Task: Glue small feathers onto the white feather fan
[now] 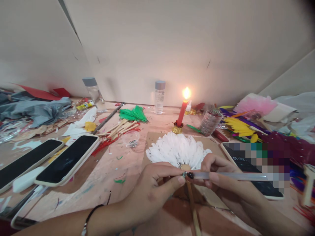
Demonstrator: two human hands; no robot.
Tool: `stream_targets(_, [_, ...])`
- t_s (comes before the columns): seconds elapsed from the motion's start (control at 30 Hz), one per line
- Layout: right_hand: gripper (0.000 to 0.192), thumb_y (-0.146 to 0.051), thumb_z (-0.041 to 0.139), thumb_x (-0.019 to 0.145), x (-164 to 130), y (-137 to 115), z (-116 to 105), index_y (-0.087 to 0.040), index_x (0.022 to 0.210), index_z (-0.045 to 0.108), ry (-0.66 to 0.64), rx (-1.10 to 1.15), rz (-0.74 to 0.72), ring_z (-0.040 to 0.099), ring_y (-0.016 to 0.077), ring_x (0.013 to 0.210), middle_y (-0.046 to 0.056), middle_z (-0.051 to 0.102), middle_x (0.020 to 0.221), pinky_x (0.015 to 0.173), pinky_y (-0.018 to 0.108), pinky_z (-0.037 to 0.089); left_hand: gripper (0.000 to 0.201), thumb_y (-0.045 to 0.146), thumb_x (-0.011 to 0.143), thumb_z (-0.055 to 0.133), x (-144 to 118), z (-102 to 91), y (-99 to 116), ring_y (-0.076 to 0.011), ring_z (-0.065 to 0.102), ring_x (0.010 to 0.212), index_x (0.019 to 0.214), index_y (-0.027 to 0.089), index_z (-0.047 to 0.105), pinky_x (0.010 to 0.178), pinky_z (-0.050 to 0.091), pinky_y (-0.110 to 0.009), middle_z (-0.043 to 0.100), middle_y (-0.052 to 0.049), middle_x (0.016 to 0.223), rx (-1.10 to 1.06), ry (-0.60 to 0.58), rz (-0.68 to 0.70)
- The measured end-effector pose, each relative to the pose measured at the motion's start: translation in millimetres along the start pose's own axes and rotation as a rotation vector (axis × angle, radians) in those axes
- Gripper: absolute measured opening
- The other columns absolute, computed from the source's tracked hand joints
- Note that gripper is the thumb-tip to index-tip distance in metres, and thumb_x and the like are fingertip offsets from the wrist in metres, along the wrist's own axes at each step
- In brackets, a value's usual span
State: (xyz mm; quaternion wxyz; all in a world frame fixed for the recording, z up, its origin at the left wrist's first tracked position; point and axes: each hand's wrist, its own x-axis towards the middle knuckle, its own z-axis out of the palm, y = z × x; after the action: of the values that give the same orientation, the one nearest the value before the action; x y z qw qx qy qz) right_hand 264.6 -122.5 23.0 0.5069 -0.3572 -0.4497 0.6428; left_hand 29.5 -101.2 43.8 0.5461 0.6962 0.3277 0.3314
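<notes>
At lower centre, the left hand [158, 185] pinches what may be a bead [184, 174] beside the dark tip of a translucent stick [233, 176] gripped in the right hand [227, 188], below one white feather fan [179, 149]. Centre-left, one clear cup [128, 140] holds silvery bits [133, 142]; higher stand two capped bottles [159, 100] and one lit candle [182, 113].

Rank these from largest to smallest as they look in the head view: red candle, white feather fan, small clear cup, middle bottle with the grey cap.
1. White feather fan
2. Middle bottle
Unranked below these: small clear cup and red candle; the cup looks wider, the candle taller.
</notes>
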Motion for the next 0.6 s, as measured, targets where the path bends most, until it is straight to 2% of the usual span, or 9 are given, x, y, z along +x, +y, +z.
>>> stream_targets(0.37, [0.022,-0.040,0.090,0.086,-0.3,-4.1,4.0,-0.026,0.084,0.073,-0.021,0.079,0.045,0.065,0.0191,0.076,0.000,0.066,0.074,0.088,0.039,0.062,0.043,0.046,0.103,0.066,1.7,0.7,2.0,-0.0145,0.053,0.071,0.075,0.016,0.080,0.066,0.037,-0.025,0.058,-0.001,0.070,-0.004,0.002,0.010])
stream_targets(0.47, [0.025,-0.042,0.091,0.084,-0.3,-5.8,5.7,-0.026,0.084,0.072,-0.021,0.087,0.055,0.064,0.0192,0.075,0.000,0.063,0.072,0.090,0.042,0.062,0.043,0.045,0.104,0.065,1.5,0.4,1.4,-0.0143,0.053,0.071,0.074,0.017,0.079,0.067,0.037,-0.025,0.058,-0.001,0.070,-0.017,0.003,0.024])
stream_targets(0.6, [0.025,-0.042,0.091,0.085,-0.7,-4.1,5.7,-0.026,0.084,0.072,-0.024,0.078,0.047,0.063,0.0194,0.077,0.000,0.062,0.073,0.089,0.040,0.061,0.043,0.045,0.105,0.065,2.4,0.1,-0.2,-0.0134,0.050,0.071,0.076,0.017,0.079,0.067,0.036,-0.025,0.055,0.000,0.070,-0.015,0.000,0.039])
